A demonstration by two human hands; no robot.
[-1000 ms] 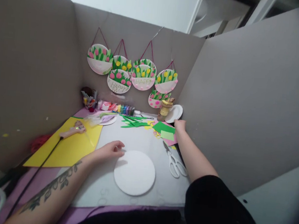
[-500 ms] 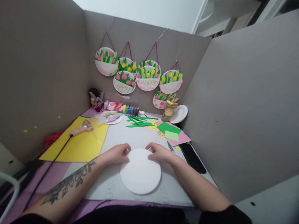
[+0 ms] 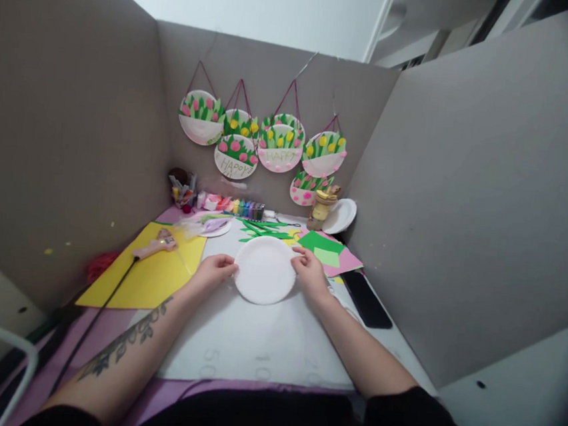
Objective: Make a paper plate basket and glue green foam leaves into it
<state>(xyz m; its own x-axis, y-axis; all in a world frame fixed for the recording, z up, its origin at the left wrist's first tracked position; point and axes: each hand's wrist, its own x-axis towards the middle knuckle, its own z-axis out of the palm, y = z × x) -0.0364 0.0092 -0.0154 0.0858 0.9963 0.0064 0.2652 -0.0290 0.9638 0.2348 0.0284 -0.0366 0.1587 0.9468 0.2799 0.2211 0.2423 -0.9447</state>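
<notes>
A round white paper plate (image 3: 265, 271) is held between my two hands over the middle of the pale mat (image 3: 271, 346). My left hand (image 3: 218, 269) pinches its left edge, and my right hand (image 3: 305, 266) grips its right edge, with thumb and fingers closed on the rim. Just beyond the plate lie green paper strips (image 3: 262, 228), partly hidden by its far edge. Green and pink paper sheets (image 3: 344, 262) lie past my right hand.
A pink glue gun (image 3: 157, 245) rests on yellow sheets (image 3: 131, 282) at the left. A black phone (image 3: 367, 300) lies at the right. Paint pots (image 3: 244, 208), a jar (image 3: 320, 211) and white plates (image 3: 340, 216) stand at the back. Decorated plates (image 3: 280, 148) hang on the grey partition.
The plate has been raised and moved away from my body, and it now shows its rimmed face. Both hands have moved from its far edge to its sides.
</notes>
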